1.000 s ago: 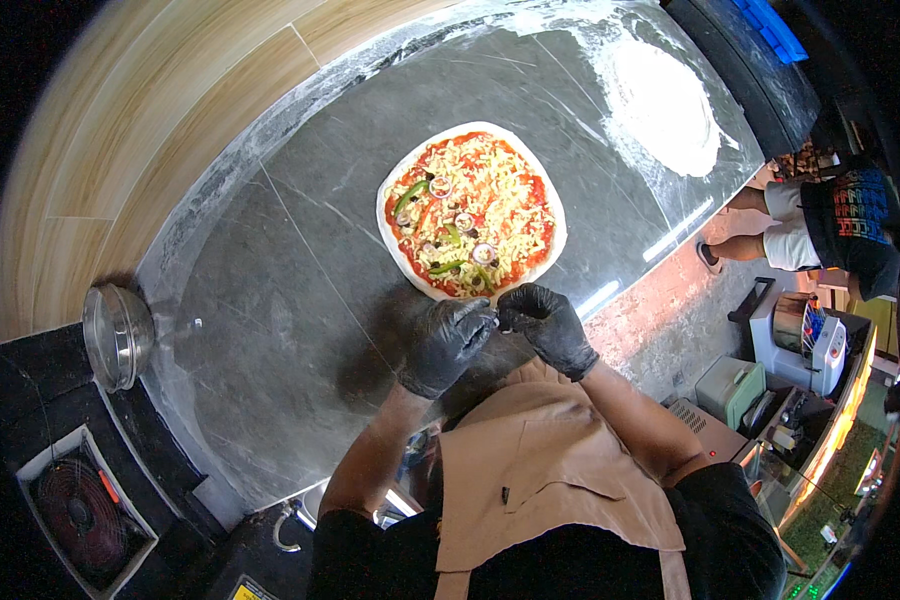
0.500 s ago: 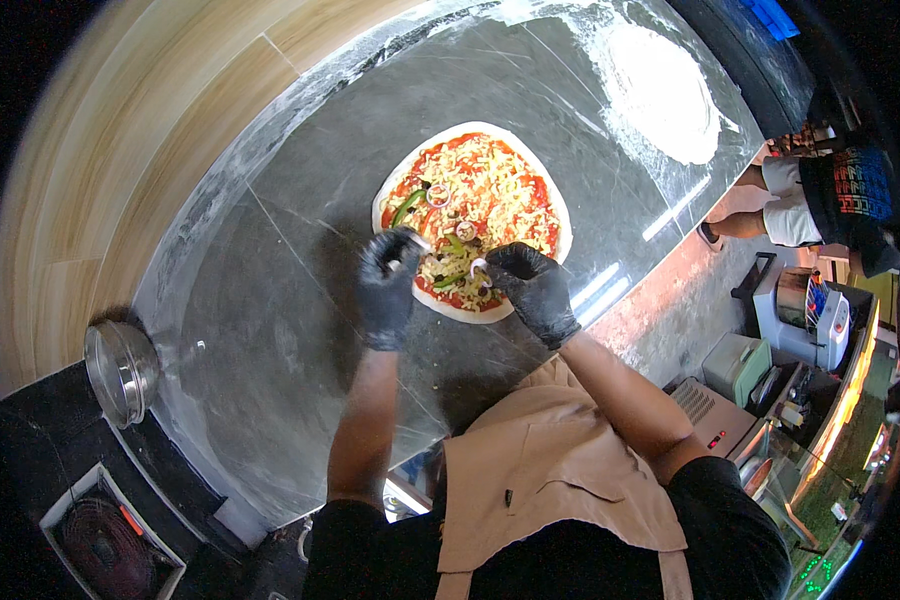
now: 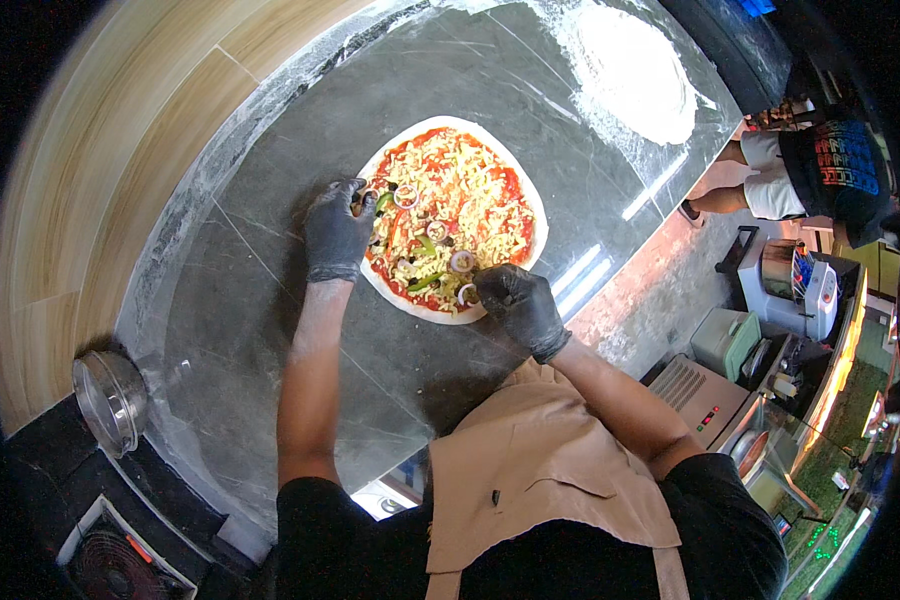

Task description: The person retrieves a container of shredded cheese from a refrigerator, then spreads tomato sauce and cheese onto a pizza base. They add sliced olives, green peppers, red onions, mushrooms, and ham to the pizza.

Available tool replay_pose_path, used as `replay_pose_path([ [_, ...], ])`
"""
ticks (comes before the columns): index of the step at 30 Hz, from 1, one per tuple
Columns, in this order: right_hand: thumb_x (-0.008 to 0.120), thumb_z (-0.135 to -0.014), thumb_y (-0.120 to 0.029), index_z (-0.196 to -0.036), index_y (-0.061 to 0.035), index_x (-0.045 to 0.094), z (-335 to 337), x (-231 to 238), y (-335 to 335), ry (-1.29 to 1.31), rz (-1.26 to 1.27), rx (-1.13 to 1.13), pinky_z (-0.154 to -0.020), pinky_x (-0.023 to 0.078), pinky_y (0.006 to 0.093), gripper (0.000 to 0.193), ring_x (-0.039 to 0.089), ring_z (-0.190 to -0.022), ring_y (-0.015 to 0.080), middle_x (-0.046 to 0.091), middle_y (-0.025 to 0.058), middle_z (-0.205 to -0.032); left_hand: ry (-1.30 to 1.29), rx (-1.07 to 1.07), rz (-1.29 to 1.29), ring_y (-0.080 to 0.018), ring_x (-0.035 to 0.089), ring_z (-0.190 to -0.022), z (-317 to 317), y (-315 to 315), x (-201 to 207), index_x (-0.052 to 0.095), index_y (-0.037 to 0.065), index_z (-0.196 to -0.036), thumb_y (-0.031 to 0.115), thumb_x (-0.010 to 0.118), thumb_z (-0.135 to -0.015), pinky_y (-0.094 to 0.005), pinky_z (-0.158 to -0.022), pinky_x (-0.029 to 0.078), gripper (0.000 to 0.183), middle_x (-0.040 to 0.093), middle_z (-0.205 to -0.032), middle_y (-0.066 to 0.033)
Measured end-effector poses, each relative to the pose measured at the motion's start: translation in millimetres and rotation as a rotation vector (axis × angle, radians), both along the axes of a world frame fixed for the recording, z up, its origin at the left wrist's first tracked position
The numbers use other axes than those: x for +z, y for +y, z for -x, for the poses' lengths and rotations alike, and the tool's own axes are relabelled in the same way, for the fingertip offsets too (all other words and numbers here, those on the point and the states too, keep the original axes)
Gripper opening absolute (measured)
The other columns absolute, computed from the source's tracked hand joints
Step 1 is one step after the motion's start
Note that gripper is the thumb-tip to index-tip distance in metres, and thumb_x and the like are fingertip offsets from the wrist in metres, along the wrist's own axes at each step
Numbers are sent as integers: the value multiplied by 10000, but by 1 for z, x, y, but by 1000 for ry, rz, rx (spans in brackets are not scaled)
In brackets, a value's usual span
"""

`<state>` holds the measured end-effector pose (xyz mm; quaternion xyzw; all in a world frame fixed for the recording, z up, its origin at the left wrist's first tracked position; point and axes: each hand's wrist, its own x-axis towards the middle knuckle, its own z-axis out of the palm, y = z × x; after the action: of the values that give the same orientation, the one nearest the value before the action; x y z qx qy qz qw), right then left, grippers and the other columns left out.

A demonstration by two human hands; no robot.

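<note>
An unbaked round pizza (image 3: 475, 200) lies on the grey stone counter (image 3: 270, 310), spread with red sauce and shredded cheese. Onion rings (image 3: 462, 262), green pepper strips (image 3: 423, 284) and dark olive pieces are scattered over its left and lower parts. My left hand (image 3: 335, 232), in a black glove, is at the pizza's left edge with thumb and fingers curled together; whatever they pinch is too small to name. At the lower right rim my gloved right hand (image 3: 522, 308) is closed, fingers bent over the toppings. Its contents are hidden.
White flour (image 3: 635, 80) is heaped at the counter's far right. A round metal bowl or sieve (image 3: 110, 400) stands at the left edge by a wood-look panel (image 3: 160, 130). Beyond the right edge are a mixer (image 3: 805, 285), a green box (image 3: 725, 340) and another person (image 3: 800, 175).
My left hand has moved from the pizza's lower left up along its left edge. My right hand stays near the lower right rim. An onion ring beside it now lies uncovered.
</note>
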<state>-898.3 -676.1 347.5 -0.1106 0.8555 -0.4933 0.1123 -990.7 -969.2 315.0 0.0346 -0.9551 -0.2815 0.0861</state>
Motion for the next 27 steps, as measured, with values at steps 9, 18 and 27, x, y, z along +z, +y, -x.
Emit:
replay_pose_path([
  [9, 719, -890, -32, -1074, -25, 711, -3, -3, -18, -79, 124, 3, -783, 580, 363, 184, 734, -878, 252, 728, 148, -988, 87, 44, -28, -292, 683, -838, -59, 6, 26, 730, 78, -1089, 157, 741, -885, -413, -761, 540, 219, 689, -939, -133],
  [18, 710, -891, -66, -1088, -18, 725, -25, 30, 64, 116, -1, -117, -822, 570, 351, 203, 729, -930, 258, 728, 155, -1019, -15, -105, -392, -333, 671, -888, -152, 121, 78, 732, 79, -1085, 112, 726, -884, -425, -789, 539, 204, 696, -952, -145],
  [27, 730, -904, -354, -1373, -60, 595, -263, -67, 253, -305, -183, -646, -1066, 465, 430, 570, 595, -1252, 309, 585, 190, -1392, -197, -1196, -491, -327, 689, -915, -199, 318, 65, 728, 39, -1105, 122, 698, -904, -414, -834, 553, 220, 721, -1033, -158],
])
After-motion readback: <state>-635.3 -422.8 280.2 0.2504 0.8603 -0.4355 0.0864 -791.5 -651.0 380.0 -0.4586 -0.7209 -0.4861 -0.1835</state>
